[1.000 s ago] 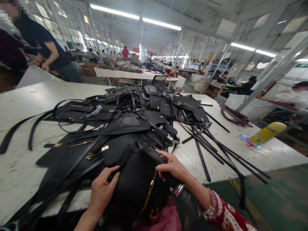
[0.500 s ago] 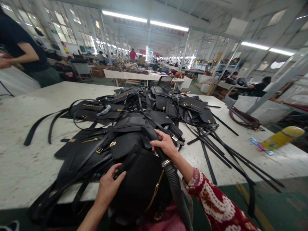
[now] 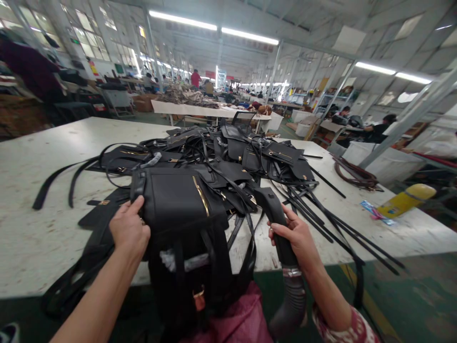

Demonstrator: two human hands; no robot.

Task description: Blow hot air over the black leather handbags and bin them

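My left hand [image 3: 130, 226] grips the left edge of a black bag [image 3: 171, 195], fingers closed on its side. The bag is tilted up before me, with a gold zipper near its right side and straps, plastic wrapping and a gold clasp hanging lower down. In my right hand [image 3: 294, 236] is a black vacuum hose nozzle [image 3: 276, 214], its ribbed hose running down towards my lap. The nozzle's flat end points up and left, apart from the bag. Behind lies a heap of black bags [image 3: 228, 166] with tangled straps and gold fittings.
The pile rests on a white table [image 3: 89, 138]. Loose black straps [image 3: 328, 219] trail over its front right edge. A yellow bottle [image 3: 407, 200] lies at the right, near a coil of brown straps [image 3: 353, 174]. People work at other tables further back.
My left hand has raised and turned the bag, bringing its zipper side up. My right hand has drawn the nozzle right, away from the bag. A person at the far left has gone from view.
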